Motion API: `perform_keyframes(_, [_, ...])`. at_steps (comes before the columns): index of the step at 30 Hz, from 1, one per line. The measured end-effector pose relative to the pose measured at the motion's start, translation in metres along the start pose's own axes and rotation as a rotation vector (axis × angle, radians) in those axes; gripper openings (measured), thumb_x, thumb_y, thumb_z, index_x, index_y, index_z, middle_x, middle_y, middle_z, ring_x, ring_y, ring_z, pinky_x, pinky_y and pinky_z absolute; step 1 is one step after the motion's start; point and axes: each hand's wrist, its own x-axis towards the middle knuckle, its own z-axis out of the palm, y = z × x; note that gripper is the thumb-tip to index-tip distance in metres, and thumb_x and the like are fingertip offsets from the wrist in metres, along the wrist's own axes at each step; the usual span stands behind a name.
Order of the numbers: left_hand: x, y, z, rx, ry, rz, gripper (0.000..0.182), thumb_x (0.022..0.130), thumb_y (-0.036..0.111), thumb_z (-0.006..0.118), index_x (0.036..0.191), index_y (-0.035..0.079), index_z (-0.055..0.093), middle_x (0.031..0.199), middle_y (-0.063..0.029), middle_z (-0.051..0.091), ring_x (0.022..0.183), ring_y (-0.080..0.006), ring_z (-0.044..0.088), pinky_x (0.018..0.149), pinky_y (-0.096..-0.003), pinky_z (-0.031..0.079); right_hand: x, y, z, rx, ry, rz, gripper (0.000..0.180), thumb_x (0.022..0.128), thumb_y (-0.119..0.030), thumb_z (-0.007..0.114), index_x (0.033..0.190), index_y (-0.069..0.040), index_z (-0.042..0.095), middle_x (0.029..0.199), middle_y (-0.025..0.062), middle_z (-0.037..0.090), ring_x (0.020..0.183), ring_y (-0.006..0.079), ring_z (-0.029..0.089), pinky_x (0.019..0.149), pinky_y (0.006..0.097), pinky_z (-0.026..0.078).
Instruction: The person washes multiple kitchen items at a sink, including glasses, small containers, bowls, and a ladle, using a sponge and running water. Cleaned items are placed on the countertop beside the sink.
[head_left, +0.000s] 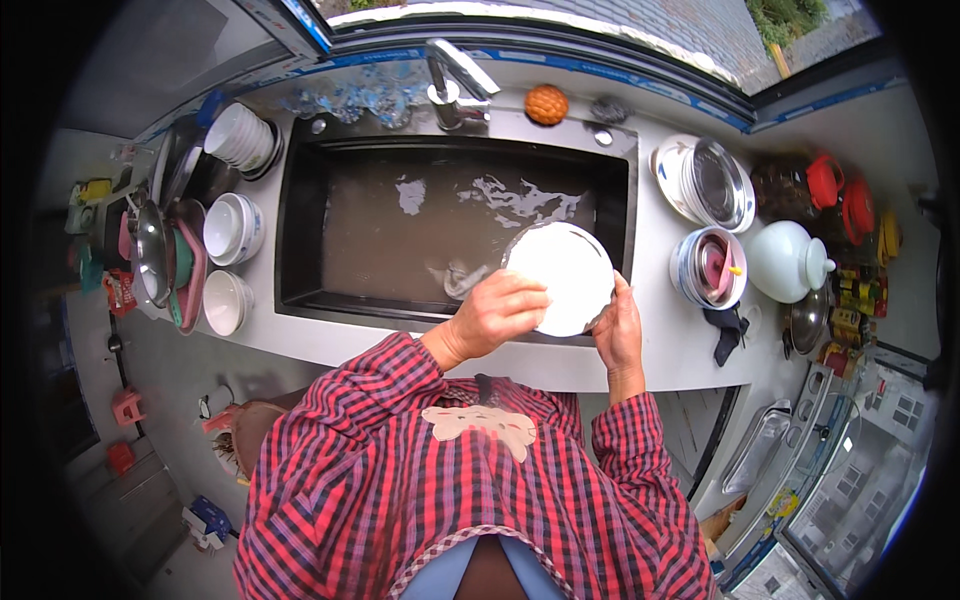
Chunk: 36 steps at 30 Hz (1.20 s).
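Over the front right of the sink, a round white dish (574, 281) is tilted so that its broad pale face looks up at me. It is overexposed, so I cannot tell whether it is a plate or a shallow bowl. My right hand (621, 324) grips its right edge, the thumb along the rim. From the left, my left hand (495, 313) has its curled fingers on the dish's near left part; its palm is hidden. Cloudy water fills the dark sink (300, 225). A pale wet cloth (459, 280) floats just beyond my left hand.
Stacked bowls (232, 229) line the counter left of the sink. On the right stand stacked plates (705, 184), nested bowls (709, 268), a dark cloth (725, 334) and a pale lidded jar (787, 261). Behind the sink are a faucet (454, 97), an orange scrubber (546, 104) and a steel-wool pad (611, 110).
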Motion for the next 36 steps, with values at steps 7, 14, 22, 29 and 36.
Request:
perform_keyframes(7, [-0.023,-0.024,-0.052,0.125,0.035,0.071,0.013,0.080,0.011,0.067,0.092,0.008,0.072,0.110,-0.0069,0.071,0.105,-0.0240,0.067,0.088,-0.0385,0.054,0.045,-0.015,0.082,-0.349,-0.093,0.078,0.039,0.106,-0.024,0.052,0.131,0.005,0.056,0.115,0.0106,0.067,0.104,0.0157,0.066,0.092,0.0296,0.053])
perform_keyframes(14, [-0.070,-0.061,-0.053,0.268,-0.074,-0.296,0.034,0.089,0.007,0.062,0.123,0.009,0.067,0.122,-0.0086,0.068,0.109,-0.0235,0.065,0.090,-0.0360,0.053,0.110,0.038,0.093,-0.326,-0.216,0.317,0.043,0.107,-0.033,0.049,0.129,0.003,0.060,0.107,0.0061,0.069,0.093,0.0110,0.065,0.079,0.0240,0.053])
perform_keyframes(22, [-0.169,-0.122,-0.062,-1.273,0.939,-1.261,0.047,0.104,0.007,0.050,0.148,0.004,0.036,0.144,-0.0135,0.049,0.132,-0.0267,0.051,0.110,-0.0473,0.045,0.153,0.226,0.086,-1.680,-0.364,-0.028,0.072,0.081,-0.033,0.078,0.142,-0.013,0.048,0.142,0.0196,0.050,0.127,0.0399,0.052,0.101,0.0457,0.049])
perform_keyframes(29, [-0.204,-0.135,-0.058,-1.358,1.035,-1.348,0.049,0.107,0.023,0.046,0.152,0.009,0.032,0.148,-0.0126,0.045,0.136,-0.0305,0.047,0.113,-0.0553,0.039,0.149,0.250,0.073,-1.190,-0.135,0.330,0.020,0.087,-0.020,0.073,0.102,-0.007,0.072,0.089,0.0108,0.072,0.079,0.0241,0.068,0.078,0.0369,0.054])
perform_keyframes(36, [-0.168,-0.140,-0.023,-1.375,0.954,-1.361,0.052,0.108,0.042,0.037,0.146,0.007,0.039,0.139,-0.0122,0.053,0.127,-0.0266,0.054,0.106,-0.0435,0.048,0.117,0.186,0.199,-0.989,-0.252,-0.309,0.011,0.090,-0.012,0.066,0.097,-0.004,0.064,0.090,0.0136,0.064,0.079,0.0284,0.065,0.070,0.0376,0.051])
